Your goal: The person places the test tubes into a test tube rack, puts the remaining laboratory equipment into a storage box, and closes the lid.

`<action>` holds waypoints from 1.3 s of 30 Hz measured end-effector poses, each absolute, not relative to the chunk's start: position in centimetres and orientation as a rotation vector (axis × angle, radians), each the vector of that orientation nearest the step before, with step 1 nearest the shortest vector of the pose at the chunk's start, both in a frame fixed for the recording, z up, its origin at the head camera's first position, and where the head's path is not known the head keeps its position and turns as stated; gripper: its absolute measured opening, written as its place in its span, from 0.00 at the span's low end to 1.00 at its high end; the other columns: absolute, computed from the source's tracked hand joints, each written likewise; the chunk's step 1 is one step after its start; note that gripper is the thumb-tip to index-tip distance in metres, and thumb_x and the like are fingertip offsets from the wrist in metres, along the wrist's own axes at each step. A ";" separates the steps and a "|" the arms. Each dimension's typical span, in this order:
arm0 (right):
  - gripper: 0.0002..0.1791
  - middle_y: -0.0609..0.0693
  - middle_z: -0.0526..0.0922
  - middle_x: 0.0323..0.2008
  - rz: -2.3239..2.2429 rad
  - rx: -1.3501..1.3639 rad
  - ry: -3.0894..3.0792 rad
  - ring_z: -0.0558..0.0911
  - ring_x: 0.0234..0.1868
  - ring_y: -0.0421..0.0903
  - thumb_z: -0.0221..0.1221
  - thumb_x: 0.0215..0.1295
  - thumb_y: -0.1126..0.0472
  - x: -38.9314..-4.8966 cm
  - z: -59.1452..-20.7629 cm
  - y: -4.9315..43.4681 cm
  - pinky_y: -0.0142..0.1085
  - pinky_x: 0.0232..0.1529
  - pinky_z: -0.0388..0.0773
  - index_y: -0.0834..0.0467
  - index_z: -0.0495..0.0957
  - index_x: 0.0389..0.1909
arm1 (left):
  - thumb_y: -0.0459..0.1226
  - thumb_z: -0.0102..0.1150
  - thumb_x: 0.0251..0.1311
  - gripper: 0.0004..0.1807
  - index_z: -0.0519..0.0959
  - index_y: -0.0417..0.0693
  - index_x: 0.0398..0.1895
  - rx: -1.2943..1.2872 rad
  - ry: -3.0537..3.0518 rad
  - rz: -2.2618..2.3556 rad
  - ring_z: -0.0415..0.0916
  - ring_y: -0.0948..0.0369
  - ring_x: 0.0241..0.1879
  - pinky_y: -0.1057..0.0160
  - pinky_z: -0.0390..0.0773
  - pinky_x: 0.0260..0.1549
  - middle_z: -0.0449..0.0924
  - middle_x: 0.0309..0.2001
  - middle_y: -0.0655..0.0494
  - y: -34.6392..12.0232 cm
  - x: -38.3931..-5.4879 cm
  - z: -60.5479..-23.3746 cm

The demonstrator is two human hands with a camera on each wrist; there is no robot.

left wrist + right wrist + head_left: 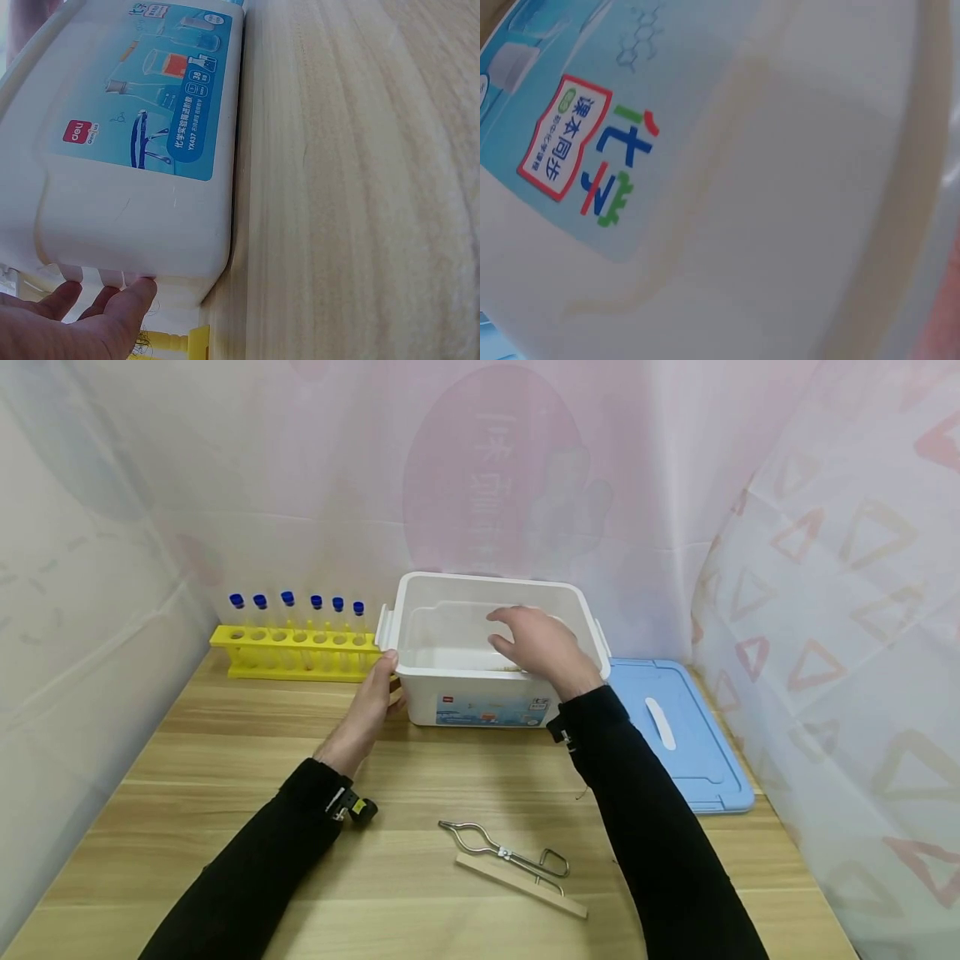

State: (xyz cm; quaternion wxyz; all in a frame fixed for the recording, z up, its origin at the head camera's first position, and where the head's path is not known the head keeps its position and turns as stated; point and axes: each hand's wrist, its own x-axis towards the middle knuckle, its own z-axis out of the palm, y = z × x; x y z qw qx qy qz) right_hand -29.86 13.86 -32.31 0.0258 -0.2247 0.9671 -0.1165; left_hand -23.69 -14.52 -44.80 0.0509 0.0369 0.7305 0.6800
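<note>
A white plastic storage box with a blue printed label stands at the back of the table, its lid off. My left hand is at the box's front left corner; in the left wrist view its fingers touch the side wall. Over the box's opening is my right hand, fingers loosely bent, with nothing visible in them. A small brownish bit shows inside near the front rim; the front wall hides the rest of the bottom. The right wrist view mostly shows the box's label.
Left of the box, a yellow rack holds several blue-capped test tubes. A blue lid lies on the right. Metal crucible tongs and a wooden test tube clamp lie nearer the front. Curtains surround the wooden table.
</note>
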 end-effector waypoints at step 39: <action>0.29 0.51 0.88 0.78 -0.270 -1.070 3.155 0.90 0.74 0.56 0.69 0.87 0.47 -20.7 -32.4 15.0 0.53 0.52 0.97 0.50 0.82 0.82 | 0.75 0.29 0.87 0.50 0.48 0.61 1.00 0.105 2.220 2.058 0.45 0.34 0.97 0.22 0.54 0.93 0.43 0.99 0.46 -14.6 -23.8 -44.9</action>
